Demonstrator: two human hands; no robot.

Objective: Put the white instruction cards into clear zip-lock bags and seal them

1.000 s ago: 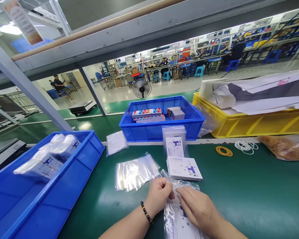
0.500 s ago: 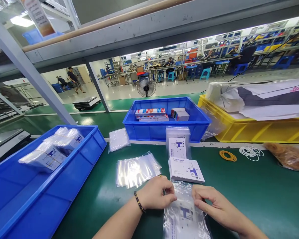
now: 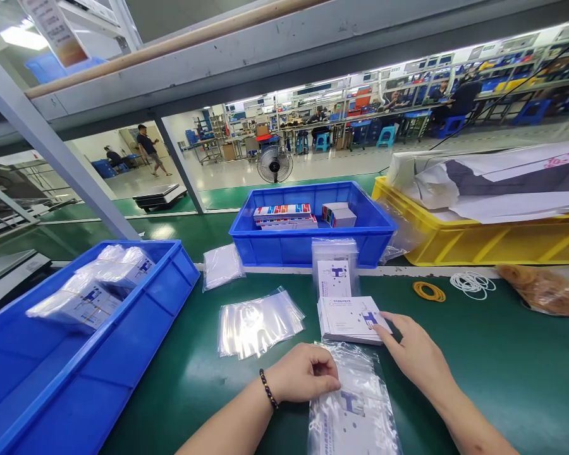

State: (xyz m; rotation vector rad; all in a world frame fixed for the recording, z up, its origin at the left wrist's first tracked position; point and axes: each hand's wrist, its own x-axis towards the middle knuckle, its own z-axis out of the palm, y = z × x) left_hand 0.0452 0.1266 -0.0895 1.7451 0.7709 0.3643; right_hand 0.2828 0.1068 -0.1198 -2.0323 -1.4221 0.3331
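My left hand [image 3: 305,373], with a bead bracelet on the wrist, is closed in a pinch on the upper left edge of a clear plastic bag [image 3: 355,407] that holds a white printed card. The bag lies flat on the green mat near me. My right hand [image 3: 410,351] reaches forward, its fingers apart and resting on the right edge of a stack of white printed cards [image 3: 348,318]. Behind that stack stands another bagged card [image 3: 334,270], leaning on the blue bin.
A pile of empty clear bags [image 3: 258,322] lies left of the stack. A blue bin [image 3: 123,328] at left holds bagged cards. A blue bin [image 3: 308,246] ahead holds small boxes; a yellow bin [image 3: 483,243] sits at right. Rubber bands [image 3: 427,291] lie beyond.
My right hand let go of the bag's top edge and moved forward to the card stack. My left hand stayed pinched on the bag.
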